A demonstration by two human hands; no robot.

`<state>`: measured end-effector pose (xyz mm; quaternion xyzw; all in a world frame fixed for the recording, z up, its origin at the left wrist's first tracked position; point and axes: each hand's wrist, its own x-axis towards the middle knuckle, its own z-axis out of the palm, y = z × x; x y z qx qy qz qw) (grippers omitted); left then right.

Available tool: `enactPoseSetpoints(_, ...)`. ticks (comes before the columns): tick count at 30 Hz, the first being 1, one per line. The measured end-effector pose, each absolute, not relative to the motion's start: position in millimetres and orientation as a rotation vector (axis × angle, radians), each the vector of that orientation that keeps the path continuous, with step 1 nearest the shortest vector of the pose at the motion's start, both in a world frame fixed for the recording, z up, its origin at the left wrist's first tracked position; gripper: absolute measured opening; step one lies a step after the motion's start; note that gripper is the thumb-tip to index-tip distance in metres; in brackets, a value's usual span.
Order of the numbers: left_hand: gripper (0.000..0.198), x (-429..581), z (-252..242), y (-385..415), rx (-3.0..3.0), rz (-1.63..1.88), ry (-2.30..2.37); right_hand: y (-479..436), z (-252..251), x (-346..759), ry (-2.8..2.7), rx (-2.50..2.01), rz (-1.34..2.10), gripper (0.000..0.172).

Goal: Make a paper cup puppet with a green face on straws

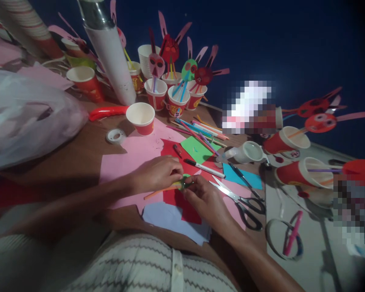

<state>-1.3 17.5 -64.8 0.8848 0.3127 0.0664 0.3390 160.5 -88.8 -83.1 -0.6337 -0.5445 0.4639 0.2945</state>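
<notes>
My left hand pinches one side of a small green paper piece with a dark patch on it. On the other side my right hand has its thumb and fingers closed on the same piece. An orange straw points from it to the lower left, under my left hand. Fingers hide much of the piece. Below lie red paper and pink paper. Scissors with black handles lie spread beside my right hand. A white marker rests just beyond the hands.
A paper cup, a tape roll and loose straws lie beyond the hands. Several cups with paper rabbit heads stand behind, including a green head. A white cylinder and a plastic bag are left; another tape roll is right.
</notes>
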Motion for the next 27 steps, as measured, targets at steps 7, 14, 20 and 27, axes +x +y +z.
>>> enactPoseSetpoints(7, 0.019, -2.0, -64.9, 19.4, 2.317, 0.171, 0.76, -87.8, -78.4, 159.4, -1.496, -1.753, 1.216, 0.014)
enactPoseSetpoints(14, 0.016, -1.2, -66.9, 20.5, 2.368, 0.165, 0.741, -84.1, -78.5, 158.4, -1.55, -1.775, 1.16, 0.015)
enactPoseSetpoints(20, 0.016, -0.2, -70.1, 20.3, 2.404, 0.149, 0.734, -82.1, -77.8, 158.3, -1.617, -1.808, 1.132, 0.018)
enactPoseSetpoints(27, 0.015, 0.8, -72.9, 18.8, 2.431, 0.149, 0.739, -82.0, -75.8, 158.6, -1.687, -1.837, 1.088, 0.019)
